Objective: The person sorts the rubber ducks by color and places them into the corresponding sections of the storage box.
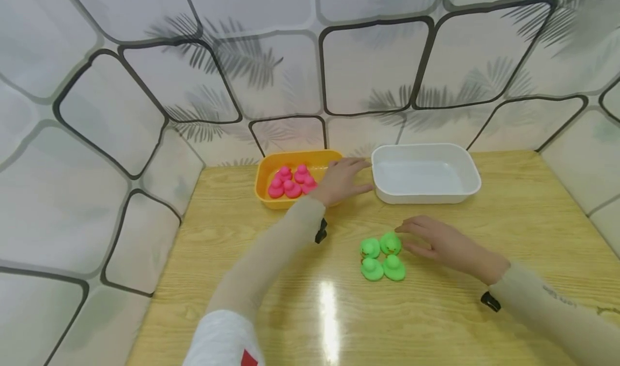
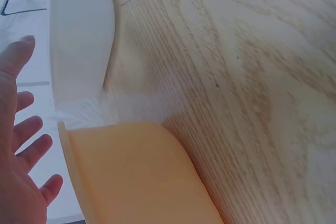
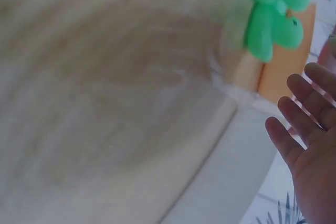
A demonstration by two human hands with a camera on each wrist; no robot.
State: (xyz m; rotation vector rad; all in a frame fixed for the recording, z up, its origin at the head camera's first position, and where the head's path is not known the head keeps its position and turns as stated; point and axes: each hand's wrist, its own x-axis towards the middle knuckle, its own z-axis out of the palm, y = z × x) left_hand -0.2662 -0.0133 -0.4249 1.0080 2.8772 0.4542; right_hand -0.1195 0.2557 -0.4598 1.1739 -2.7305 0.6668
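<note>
In the head view my left hand [image 1: 343,180] hovers over the right end of an orange tray [image 1: 263,191], its fingers stretched toward the left edge of a white tray [image 1: 426,198]. Several pink rubber ducks [image 1: 292,189] sit in the orange tray, partly behind that hand. My right hand [image 1: 448,247] is just right of a cluster of several green rubber ducks [image 1: 393,269] on the table, fingertips close to the upper right duck. Both wrist views show spread, relaxed fingers with nothing in them: the left hand [image 2: 21,150] beside the trays, the right hand [image 3: 315,140] near the green ducks.
The wooden table [image 1: 290,312] carries both trays side by side along its back edge. Behind it and to the sides hangs a patterned cloth [image 1: 373,70] with dark outlines and leaf prints. A bright light reflection lies on the tabletop, front centre.
</note>
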